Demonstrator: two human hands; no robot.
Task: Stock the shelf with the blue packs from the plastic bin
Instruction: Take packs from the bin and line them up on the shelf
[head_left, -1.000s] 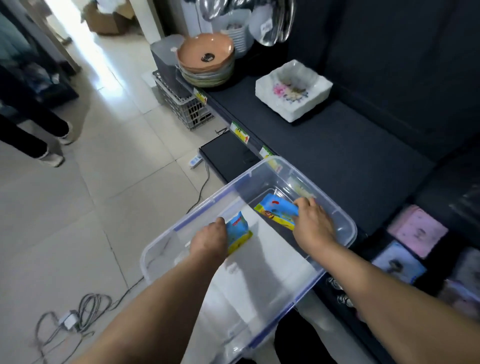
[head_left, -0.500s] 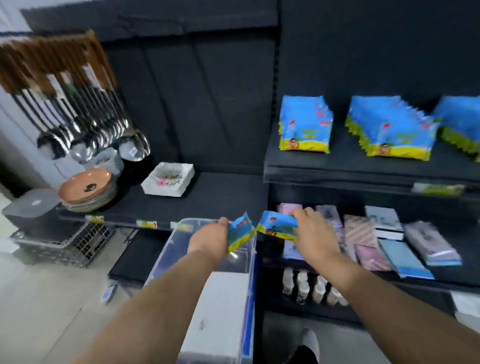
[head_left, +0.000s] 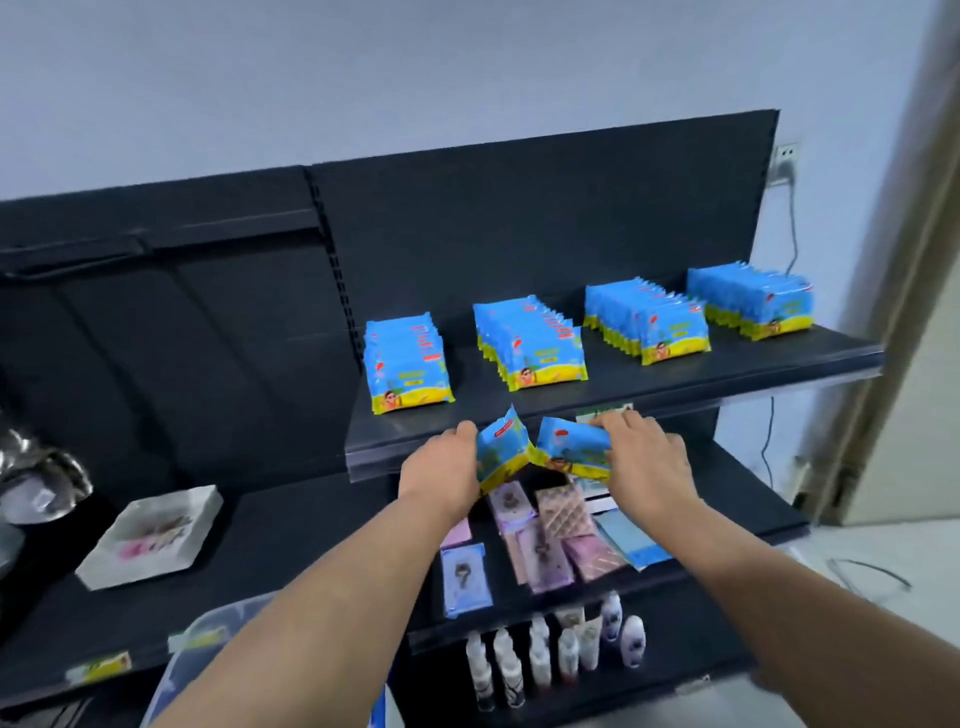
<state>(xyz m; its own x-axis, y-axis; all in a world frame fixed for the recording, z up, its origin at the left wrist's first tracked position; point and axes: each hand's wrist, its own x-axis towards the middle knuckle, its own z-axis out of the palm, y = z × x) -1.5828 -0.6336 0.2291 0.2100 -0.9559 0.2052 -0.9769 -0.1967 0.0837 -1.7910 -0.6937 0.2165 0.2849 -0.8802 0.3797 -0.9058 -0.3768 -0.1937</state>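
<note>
My left hand (head_left: 441, 470) grips a blue pack (head_left: 501, 449) with a yellow bottom edge, held upright just below the front lip of the top shelf (head_left: 613, 387). My right hand (head_left: 644, 462) holds a second blue pack (head_left: 571, 449) tilted flat beside it; the two packs nearly touch. On the top shelf stand several rows of the same blue packs (head_left: 408, 364), the leftmost row directly above my left hand. A corner of the clear plastic bin (head_left: 208, 636) shows at the bottom left, mostly behind my left forearm.
The shelf below holds pink and blue flat packets (head_left: 550, 540). Small white bottles (head_left: 561, 649) line the lowest shelf. A white square dish (head_left: 150, 535) sits on the left shelf, with shiny metal ware (head_left: 36, 478) at the far left. A doorway frame stands at the right.
Both hands have lifted out of the bin, each with a blue pack, and risen to the top shelf's front edge. My view has swung up from the floor and bin to the shelving.
</note>
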